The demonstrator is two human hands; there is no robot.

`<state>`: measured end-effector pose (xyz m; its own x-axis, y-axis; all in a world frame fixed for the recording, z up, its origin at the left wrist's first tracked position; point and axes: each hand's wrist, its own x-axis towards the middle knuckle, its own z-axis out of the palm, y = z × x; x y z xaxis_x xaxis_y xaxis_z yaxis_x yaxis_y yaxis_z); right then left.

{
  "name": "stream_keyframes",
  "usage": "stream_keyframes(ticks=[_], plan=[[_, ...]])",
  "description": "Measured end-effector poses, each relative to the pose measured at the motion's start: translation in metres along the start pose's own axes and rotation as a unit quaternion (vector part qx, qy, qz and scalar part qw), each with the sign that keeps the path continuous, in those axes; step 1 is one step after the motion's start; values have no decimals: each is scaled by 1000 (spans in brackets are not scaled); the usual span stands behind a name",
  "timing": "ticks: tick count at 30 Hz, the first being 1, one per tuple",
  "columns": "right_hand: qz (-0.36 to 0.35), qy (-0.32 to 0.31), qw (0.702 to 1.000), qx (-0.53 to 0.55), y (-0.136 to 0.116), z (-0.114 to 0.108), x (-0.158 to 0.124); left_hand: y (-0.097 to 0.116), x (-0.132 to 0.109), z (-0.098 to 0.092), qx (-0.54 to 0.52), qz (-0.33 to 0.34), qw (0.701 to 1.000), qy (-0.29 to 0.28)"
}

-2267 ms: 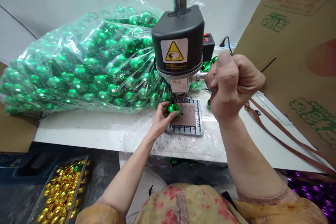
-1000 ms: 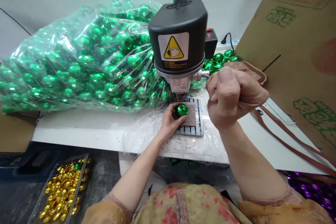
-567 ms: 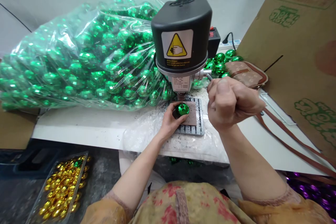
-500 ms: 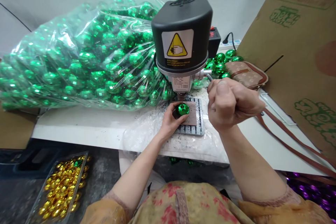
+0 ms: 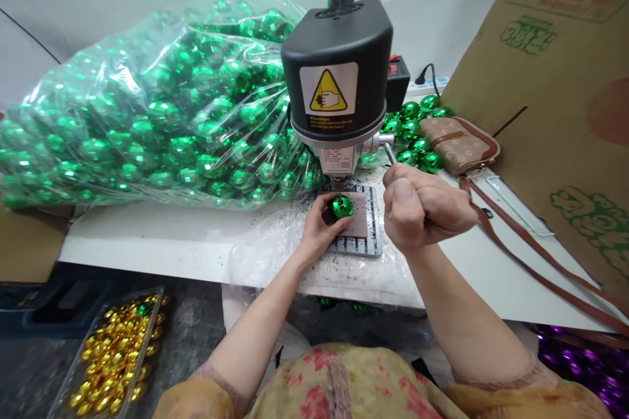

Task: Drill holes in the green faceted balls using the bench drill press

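Observation:
My left hand [image 5: 317, 232] is closed around a faceted green ball [image 5: 341, 205], holding it on the metal base plate [image 5: 366, 236] directly under the bit of a small bench drill press [image 5: 337, 78]. My right hand [image 5: 422, 206] is a fist wrapped round the press's thin metal lever [image 5: 388, 152], low and to the right of the machine head. The lever's end is hidden inside the fist.
A big clear bag of green balls [image 5: 147, 111] fills the left of the white table [image 5: 147, 239]. Loose green balls [image 5: 417, 131] and a brown purse [image 5: 459, 141] with a long strap lie right. Cardboard [image 5: 565, 78] leans at right. Gold balls in a tray [image 5: 113, 353] sit below left.
My right fist has pulled the lever down and toward me. My left hand slid the green ball from the plate's left edge to under the bit and keeps it there.

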<state>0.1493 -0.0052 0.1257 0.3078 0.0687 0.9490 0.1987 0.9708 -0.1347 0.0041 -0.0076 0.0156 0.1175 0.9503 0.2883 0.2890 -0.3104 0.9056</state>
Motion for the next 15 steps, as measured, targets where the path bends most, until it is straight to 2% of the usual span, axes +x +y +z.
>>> stream_keyframes(ticks=[2, 6, 8, 10, 12, 13, 15], plan=[[31, 19, 999, -17, -5, 4, 6, 0, 1, 1, 7, 1, 1000, 2], [157, 50, 985, -49, -16, 17, 36, 0, 4, 4, 27, -2, 999, 21], [190, 56, 979, -48, -19, 21, 51, 1, -1, 3, 48, -1, 997, 59], [200, 52, 977, -46, -20, 23, 60, 1, -17, 0, 79, 28, 990, 116], [200, 44, 977, -51, -20, 24, 63, -2, -43, -7, 105, 117, 979, 133], [200, 42, 977, -55, -20, 23, 63, -3, -60, -11, 118, 180, 970, 111], [205, 40, 976, -61, -20, 23, 62, -8, -94, -19, 150, 310, 939, 2]])
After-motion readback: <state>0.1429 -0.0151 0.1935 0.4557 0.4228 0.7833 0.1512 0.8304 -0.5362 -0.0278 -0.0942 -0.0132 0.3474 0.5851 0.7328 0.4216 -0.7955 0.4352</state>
